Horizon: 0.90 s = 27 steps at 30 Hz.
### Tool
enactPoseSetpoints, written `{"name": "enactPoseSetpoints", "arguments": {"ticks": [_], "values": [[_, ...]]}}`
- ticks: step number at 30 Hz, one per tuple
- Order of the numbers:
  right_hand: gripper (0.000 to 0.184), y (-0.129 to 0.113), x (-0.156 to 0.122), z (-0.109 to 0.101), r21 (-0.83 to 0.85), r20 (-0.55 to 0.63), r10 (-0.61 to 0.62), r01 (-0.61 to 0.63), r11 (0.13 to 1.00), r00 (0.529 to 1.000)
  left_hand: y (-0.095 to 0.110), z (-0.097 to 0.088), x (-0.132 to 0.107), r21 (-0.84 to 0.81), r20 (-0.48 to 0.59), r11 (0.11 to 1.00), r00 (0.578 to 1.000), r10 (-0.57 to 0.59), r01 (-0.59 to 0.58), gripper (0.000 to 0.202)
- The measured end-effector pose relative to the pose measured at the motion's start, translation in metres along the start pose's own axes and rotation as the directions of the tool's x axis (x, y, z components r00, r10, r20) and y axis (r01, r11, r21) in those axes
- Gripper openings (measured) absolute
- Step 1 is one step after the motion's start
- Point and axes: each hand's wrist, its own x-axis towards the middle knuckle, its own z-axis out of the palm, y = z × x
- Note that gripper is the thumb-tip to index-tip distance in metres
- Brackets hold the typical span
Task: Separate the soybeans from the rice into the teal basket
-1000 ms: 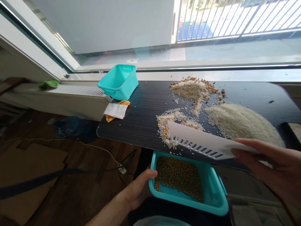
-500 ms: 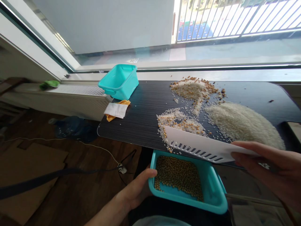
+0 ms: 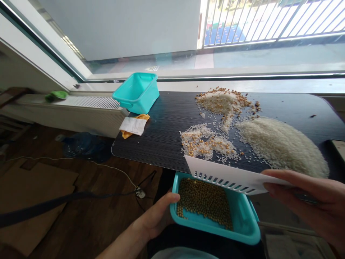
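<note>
My left hand point(image 3: 161, 212) grips the left rim of a turquoise plastic bin point(image 3: 215, 230), thumb over the edge, below the table's front edge. Inside lie greenish-brown dried peas or beans point(image 3: 205, 201). My right hand point(image 3: 304, 198) is closed on the right end of a flat white slotted plastic scraper point(image 3: 226, 173), held over the table edge and the bin's back rim. Just behind the scraper, rice mixed with yellow peas point(image 3: 205, 142) is spread on the dark table point(image 3: 167, 133). Right of it lies a pile of white rice point(image 3: 283, 144); farther back is a mixed heap point(image 3: 222, 102).
A second turquoise bin point(image 3: 137, 93) stands at the table's back left, near a folded white tissue point(image 3: 133, 126) on an orange cloth point(image 3: 142, 117). Behind is a window sill point(image 3: 183, 86). A dark-edged object point(image 3: 338, 147) sits at the right edge. A radiator point(image 3: 91, 108) is at left.
My right hand has drawn the scraper toward me, from the near edge of the mixed rice to the table's front edge. My left hand and the bin stay put.
</note>
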Motion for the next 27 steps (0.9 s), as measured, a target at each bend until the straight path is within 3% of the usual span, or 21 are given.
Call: {"name": "enactPoseSetpoints", "arguments": {"ticks": [3, 7, 11, 15, 18, 20, 24, 25, 27], "values": [[0.010, -0.005, 0.002, 0.001, -0.003, -0.038, 0.003, -0.003, 1.000, 0.999, 0.000, 0.000, 0.000, -0.001, 0.016, 1.000, 1.000, 0.006, -0.006, 0.063], [0.011, -0.008, 0.012, 0.004, 0.053, -0.006, 0.026, -0.026, 0.998, 1.000, 0.001, -0.002, -0.001, 0.001, -0.010, 1.000, 1.000, 0.005, -0.005, 0.064], [0.013, -0.008, 0.018, 0.011, 0.058, -0.094, 0.126, -0.121, 0.991, 0.987, 0.002, -0.004, -0.002, -0.005, -0.034, 1.000, 0.999, 0.022, -0.022, 0.063], [0.024, -0.009, 0.017, 0.030, 0.258, 0.062, 0.292, -0.298, 0.919, 0.954, 0.002, -0.006, -0.002, -0.014, -0.042, 0.999, 0.999, 0.029, -0.030, 0.061], [0.027, -0.006, 0.014, 0.036, 0.288, 0.094, 0.350, -0.361, 0.887, 0.932, 0.000, -0.008, -0.001, -0.037, -0.029, 0.999, 0.999, 0.032, -0.033, 0.062], [0.029, 0.001, 0.011, 0.032, 0.257, 0.040, 0.413, -0.409, 0.876, 0.910, -0.001, -0.009, -0.001, -0.048, -0.021, 0.998, 0.999, 0.033, -0.034, 0.063], [0.041, 0.020, 0.004, 0.015, 0.196, -0.106, 0.609, -0.584, 0.788, 0.786, -0.001, -0.011, 0.000, -0.031, -0.020, 0.999, 0.999, 0.026, -0.026, 0.063], [0.042, 0.022, 0.004, 0.012, 0.188, -0.125, 0.617, -0.591, 0.784, 0.777, 0.000, -0.010, 0.000, -0.024, -0.021, 0.999, 1.000, 0.022, -0.023, 0.063], [0.038, 0.023, 0.005, 0.008, 0.137, -0.153, 0.555, -0.538, 0.832, 0.818, 0.001, -0.009, -0.001, -0.013, -0.023, 1.000, 1.000, 0.017, -0.017, 0.062]]}}
